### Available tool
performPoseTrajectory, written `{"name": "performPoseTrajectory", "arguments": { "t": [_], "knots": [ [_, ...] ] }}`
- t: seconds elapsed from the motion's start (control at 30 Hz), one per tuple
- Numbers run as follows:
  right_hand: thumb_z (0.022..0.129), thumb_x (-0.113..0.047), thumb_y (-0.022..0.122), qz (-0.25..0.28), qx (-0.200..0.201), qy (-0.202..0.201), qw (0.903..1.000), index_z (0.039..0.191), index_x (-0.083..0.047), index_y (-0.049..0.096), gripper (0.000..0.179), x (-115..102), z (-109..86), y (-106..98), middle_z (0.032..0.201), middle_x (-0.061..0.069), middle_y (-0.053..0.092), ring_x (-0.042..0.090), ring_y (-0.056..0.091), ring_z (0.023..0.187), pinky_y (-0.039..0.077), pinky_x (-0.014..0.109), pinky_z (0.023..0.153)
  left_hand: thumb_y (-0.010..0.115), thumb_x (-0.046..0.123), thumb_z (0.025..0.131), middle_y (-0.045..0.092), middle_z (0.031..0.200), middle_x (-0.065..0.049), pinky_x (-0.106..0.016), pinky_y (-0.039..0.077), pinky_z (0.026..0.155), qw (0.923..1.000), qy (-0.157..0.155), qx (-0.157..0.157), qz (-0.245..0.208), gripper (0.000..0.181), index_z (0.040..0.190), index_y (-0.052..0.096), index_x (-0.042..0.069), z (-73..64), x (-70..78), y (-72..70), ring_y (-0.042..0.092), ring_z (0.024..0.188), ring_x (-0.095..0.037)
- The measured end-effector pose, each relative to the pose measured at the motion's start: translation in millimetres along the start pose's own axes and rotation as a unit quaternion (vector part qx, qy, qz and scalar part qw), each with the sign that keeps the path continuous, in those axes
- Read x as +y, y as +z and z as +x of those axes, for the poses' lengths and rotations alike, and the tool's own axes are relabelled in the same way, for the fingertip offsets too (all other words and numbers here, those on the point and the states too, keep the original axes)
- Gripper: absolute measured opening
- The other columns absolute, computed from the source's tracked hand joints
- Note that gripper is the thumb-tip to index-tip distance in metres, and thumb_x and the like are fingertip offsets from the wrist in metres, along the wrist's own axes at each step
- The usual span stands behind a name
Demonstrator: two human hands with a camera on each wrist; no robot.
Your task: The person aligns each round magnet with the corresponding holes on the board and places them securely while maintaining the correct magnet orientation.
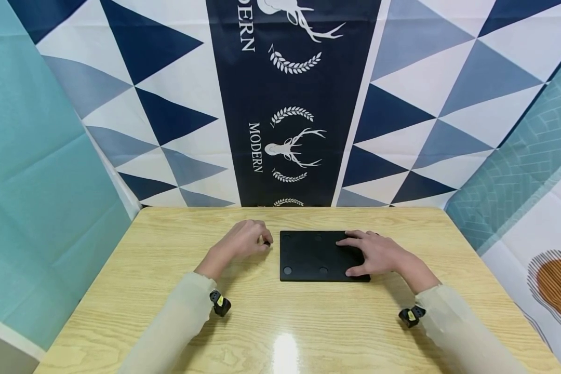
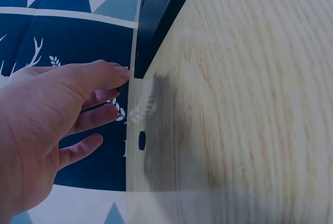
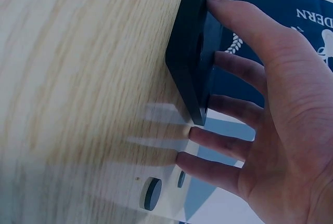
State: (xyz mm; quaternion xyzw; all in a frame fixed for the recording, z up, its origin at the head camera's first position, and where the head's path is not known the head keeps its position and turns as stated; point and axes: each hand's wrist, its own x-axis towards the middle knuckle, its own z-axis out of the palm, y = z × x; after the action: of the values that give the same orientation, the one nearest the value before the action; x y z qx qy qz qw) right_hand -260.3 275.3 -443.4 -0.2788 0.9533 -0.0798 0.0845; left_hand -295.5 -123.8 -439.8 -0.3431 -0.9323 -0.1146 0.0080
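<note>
A flat black rectangular board (image 1: 304, 254) with several round recess-like marks lies on the table. Just left of it, the thumb and index finger of my left hand (image 1: 243, 240) pinch a small black disc (image 1: 267, 243), mostly hidden by the fingertips. Another black disc (image 2: 142, 140) lies on the tabletop beneath that hand. My right hand (image 1: 378, 253) rests on the board's right end with fingers spread; its thumb (image 3: 229, 5) touches the top surface. Beside the board's right end, a black disc (image 3: 152, 194) and a second disc (image 3: 181, 179) lie below the right fingers.
The wooden table (image 1: 308, 317) reaches back to a patterned cloth (image 1: 290, 104) with deer and triangles. Teal cloth (image 1: 37, 182) hangs on the left side. Both sleeves carry small black wrist cameras, the left camera (image 1: 221, 303) and the right camera (image 1: 412, 315).
</note>
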Motion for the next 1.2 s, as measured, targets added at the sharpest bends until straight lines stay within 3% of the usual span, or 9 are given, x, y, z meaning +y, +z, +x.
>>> {"name": "performPoseTrajectory", "arguments": {
  "t": [0.17, 0.7, 1.2],
  "knots": [
    [0.091, -0.066, 0.084, 0.0, 0.0, 0.0, 1.0, 0.159, -0.022, 0.066, 0.083, -1, -0.4, 0, 0.172, 0.027, 0.05, 0.062, 0.057, 0.145, 0.054, 0.078, 0.108, 0.085, 0.017, 0.099, 0.083, 0.109, 0.001, -0.03, 0.059, 0.076, 1.0, 0.001, 0.002, 0.004, 0.015, 0.113, 0.091, 0.019, 3.9, -0.1, -1.0, 0.072, 0.088, -0.011],
    [0.091, -0.066, 0.084, 0.001, 0.005, -0.001, 1.0, 0.158, -0.022, 0.066, 0.083, 0, -0.8, 1, 0.173, 0.027, 0.049, 0.062, 0.057, 0.146, 0.052, 0.079, 0.109, 0.084, 0.018, 0.1, 0.085, 0.119, 0.001, -0.031, 0.061, 0.079, 0.9998, -0.014, 0.005, -0.011, 0.017, 0.116, 0.091, 0.02, 11.3, 2.1, -0.6, 0.072, 0.087, -0.009],
    [0.091, -0.065, 0.085, 0.001, 0.004, 0.001, 1.0, 0.158, -0.024, 0.066, 0.082, 0, -0.8, 1, 0.174, 0.025, 0.049, 0.062, 0.057, 0.146, 0.053, 0.079, 0.109, 0.084, 0.017, 0.1, 0.084, 0.117, 0.001, -0.033, 0.062, 0.084, 0.9998, 0.0, 0.009, -0.019, 0.017, 0.117, 0.09, 0.018, 21.9, 5.4, 1.1, 0.074, 0.089, -0.01]
  ]
}}
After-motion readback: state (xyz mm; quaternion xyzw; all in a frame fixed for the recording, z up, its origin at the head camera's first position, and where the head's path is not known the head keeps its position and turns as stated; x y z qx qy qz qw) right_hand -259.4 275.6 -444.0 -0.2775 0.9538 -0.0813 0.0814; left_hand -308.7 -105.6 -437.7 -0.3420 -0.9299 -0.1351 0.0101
